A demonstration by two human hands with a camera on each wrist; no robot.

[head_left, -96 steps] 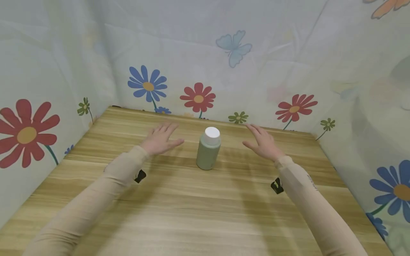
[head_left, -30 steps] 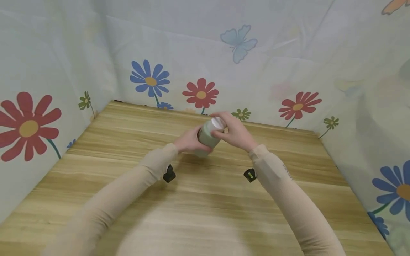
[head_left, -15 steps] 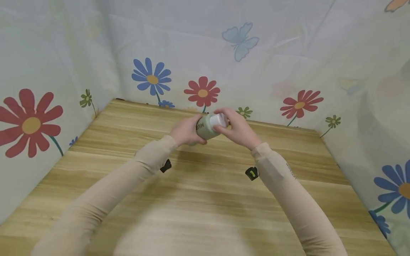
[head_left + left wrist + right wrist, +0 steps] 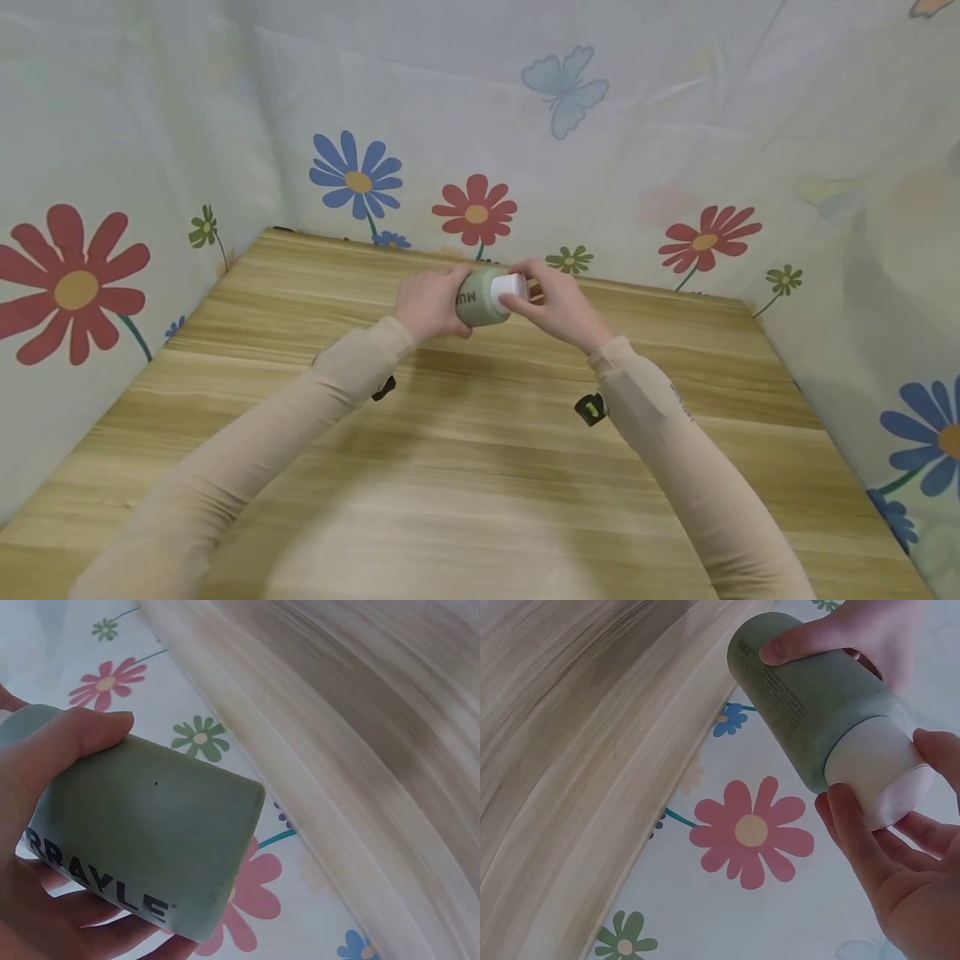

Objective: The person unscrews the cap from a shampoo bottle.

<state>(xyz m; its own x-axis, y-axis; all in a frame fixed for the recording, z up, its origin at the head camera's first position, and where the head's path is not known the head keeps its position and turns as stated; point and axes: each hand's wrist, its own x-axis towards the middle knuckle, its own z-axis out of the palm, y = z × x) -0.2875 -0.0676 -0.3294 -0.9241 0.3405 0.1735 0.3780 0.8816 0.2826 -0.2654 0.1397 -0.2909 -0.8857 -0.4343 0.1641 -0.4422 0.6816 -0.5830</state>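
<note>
A sage-green bottle (image 4: 480, 302) with dark lettering lies on its side in the air above the table, its white cap (image 4: 510, 290) pointing right. My left hand (image 4: 430, 303) grips the bottle's body, thumb on the near side and fingers wrapped round the far side. The left wrist view shows the bottle's base (image 4: 240, 859) beyond the thumb. My right hand (image 4: 561, 307) pinches the cap between thumb and fingertips. In the right wrist view the cap (image 4: 877, 769) sits on the bottle's neck, ringed by the fingers.
A wood-grain table (image 4: 450, 467) spreads below both hands. Close behind its far edge hangs a white cloth (image 4: 420, 92) printed with flowers and a butterfly, and cloth also borders the left and right sides. A small black device (image 4: 591, 408) is strapped under the right wrist.
The bottle stood on the table between two open hands; now both hold it raised. Since one second ago it has tilted from slanted to nearly level, cap swinging right.
</note>
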